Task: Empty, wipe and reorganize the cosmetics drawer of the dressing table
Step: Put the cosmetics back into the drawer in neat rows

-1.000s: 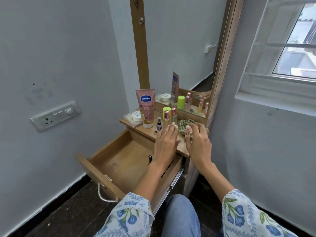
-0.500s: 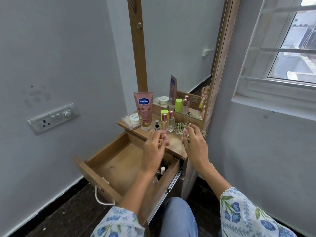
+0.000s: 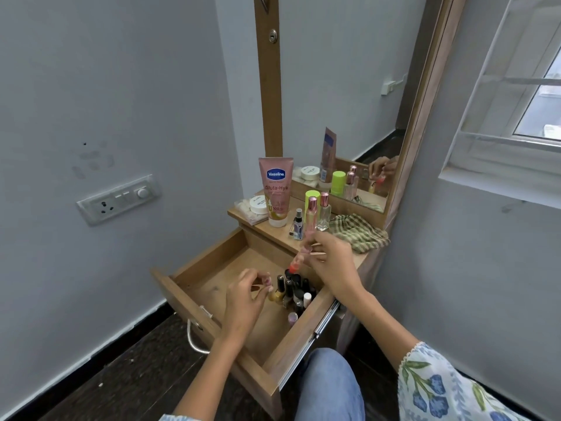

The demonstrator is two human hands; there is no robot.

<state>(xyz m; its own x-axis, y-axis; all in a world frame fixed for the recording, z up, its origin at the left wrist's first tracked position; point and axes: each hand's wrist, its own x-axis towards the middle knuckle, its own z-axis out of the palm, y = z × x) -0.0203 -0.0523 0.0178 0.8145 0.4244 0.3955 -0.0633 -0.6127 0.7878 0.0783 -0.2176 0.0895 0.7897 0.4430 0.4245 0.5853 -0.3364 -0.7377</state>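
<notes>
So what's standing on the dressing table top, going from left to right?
White jar → pink Vaseline tube → little dark spray bottle → clear bottle with pink cap → checked cloth.

Drawer (image 3: 194,270) pulled out below and in front of the desk (image 3: 273,230). Nail polish bottles (image 3: 293,291) cluster in the drawer's right rear corner. On the desk above the drawer: jar (image 3: 258,205) leftmost, tube (image 3: 275,192) beside it, perfume bottles (image 3: 317,212) next, cloth (image 3: 358,232) rightmost. Mirror (image 3: 349,86) rises behind.
</notes>
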